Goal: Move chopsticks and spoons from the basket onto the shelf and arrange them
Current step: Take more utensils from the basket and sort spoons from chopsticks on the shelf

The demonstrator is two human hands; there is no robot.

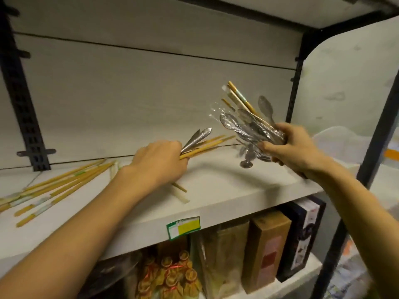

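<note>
Green-yellow shelf label [183,227] unreadable, hands gripping: left [160,162] chopsticks [207,145], right [295,145] wrapped spoons [244,128]

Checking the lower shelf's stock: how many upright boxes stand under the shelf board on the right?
2: a tan box beside a dark box at the right end. The packs left of them are not boxes; more could be hidden behind.

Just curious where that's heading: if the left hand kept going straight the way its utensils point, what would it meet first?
Probably the pale back panel of the shelf; the left hand aims its chopsticks and spoons there, though depth is unclear.
</note>
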